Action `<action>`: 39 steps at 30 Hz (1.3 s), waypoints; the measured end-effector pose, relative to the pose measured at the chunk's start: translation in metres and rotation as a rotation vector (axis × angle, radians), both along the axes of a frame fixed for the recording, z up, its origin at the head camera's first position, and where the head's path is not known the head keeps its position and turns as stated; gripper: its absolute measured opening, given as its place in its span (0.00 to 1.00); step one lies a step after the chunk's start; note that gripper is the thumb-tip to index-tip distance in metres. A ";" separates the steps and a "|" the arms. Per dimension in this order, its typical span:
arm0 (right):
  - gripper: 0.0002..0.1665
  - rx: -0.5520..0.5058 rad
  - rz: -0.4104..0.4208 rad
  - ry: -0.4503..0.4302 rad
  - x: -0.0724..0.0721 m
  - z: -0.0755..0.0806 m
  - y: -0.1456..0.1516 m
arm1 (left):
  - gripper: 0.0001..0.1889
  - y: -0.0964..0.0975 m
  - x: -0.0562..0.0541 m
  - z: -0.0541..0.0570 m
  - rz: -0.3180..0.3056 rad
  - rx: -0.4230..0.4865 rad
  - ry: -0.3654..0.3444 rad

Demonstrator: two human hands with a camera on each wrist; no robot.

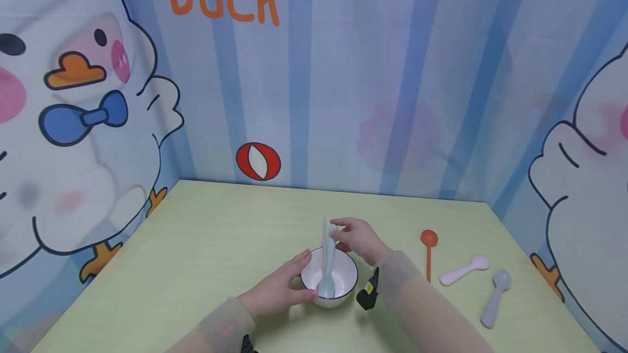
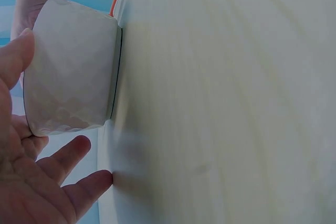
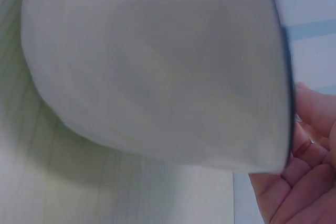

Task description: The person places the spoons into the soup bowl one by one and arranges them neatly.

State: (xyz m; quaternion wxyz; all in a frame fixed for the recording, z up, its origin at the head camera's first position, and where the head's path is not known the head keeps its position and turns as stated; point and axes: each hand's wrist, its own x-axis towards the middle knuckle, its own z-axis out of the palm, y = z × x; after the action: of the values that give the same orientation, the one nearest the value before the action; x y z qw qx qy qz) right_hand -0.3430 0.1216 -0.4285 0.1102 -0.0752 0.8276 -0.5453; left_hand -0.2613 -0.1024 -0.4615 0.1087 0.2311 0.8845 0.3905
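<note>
A small white bowl with a dark rim [image 1: 345, 274] stands on the table, its outer wall filling much of both wrist views. My left hand [image 1: 281, 288] grips its left side, the thumb at the near rim and the fingers along the far left rim. In the left wrist view the other fingers spread below the bowl. Inside the bowl leans a pale blue spoon [image 1: 326, 286], head down. Over the far rim, my right hand [image 1: 362, 239] pinches the top of its handle between thumb and fingers. A thin whitish stick-like piece [image 1: 324, 238] rises from the bowl beside that handle.
To the right of the bowl lie an orange spoon [image 1: 429, 239], a pink spoon [image 1: 466, 271] and a grey-lilac spoon [image 1: 496, 298]. The pale yellow table [image 1: 221, 233] ends at a blue striped curtain [image 1: 333, 97] printed with ducks.
</note>
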 end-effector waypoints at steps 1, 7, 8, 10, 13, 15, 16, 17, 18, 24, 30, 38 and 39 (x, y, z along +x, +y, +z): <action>0.25 0.000 0.000 -0.003 0.000 0.000 0.000 | 0.47 0.000 0.000 0.000 0.000 0.000 0.000; 0.27 -0.013 -0.002 -0.006 0.001 0.002 0.001 | 0.47 0.000 0.000 0.000 -0.003 0.000 -0.001; 0.27 -0.017 -0.005 -0.004 0.001 0.002 0.002 | 0.47 0.000 0.000 0.000 -0.004 0.000 -0.002; 0.28 -0.023 -0.017 0.000 0.001 0.001 0.004 | 0.47 0.000 -0.001 0.000 -0.003 0.001 -0.004; 0.28 -0.033 -0.046 0.008 0.002 -0.001 0.008 | 0.47 0.000 -0.001 0.000 -0.002 0.003 -0.001; 0.28 -0.040 -0.069 0.017 0.002 -0.003 0.012 | 0.47 0.000 0.000 0.000 0.001 0.001 0.002; 0.28 -0.042 -0.082 0.020 0.003 -0.004 0.013 | 0.47 0.000 0.000 0.000 0.002 0.000 0.004; 0.27 -0.045 -0.095 0.025 0.003 -0.006 0.015 | 0.47 0.001 0.000 -0.001 0.003 -0.001 0.008; 0.27 -0.049 -0.108 0.029 0.004 -0.007 0.017 | 0.47 0.001 0.000 -0.001 0.003 -0.002 0.012; 0.26 -0.082 -0.189 0.051 0.011 -0.010 0.029 | 0.47 0.000 -0.001 -0.003 0.004 0.001 0.019; 0.26 -0.105 -0.261 0.063 0.019 -0.014 0.044 | 0.47 -0.001 0.000 -0.005 -0.007 0.012 0.021; 0.27 -0.098 -0.349 0.053 0.028 -0.020 0.067 | 0.47 -0.001 0.000 -0.004 -0.011 0.017 0.024; 0.27 -0.099 -0.359 0.054 0.029 -0.021 0.070 | 0.47 -0.001 0.000 -0.004 -0.010 0.016 0.024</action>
State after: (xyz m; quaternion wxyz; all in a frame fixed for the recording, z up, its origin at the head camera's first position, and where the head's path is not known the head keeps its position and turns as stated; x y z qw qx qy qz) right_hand -0.3144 0.1921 -0.4491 -0.0149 0.0541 0.8024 -0.5941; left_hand -0.2615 -0.1034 -0.4655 0.0981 0.2412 0.8813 0.3943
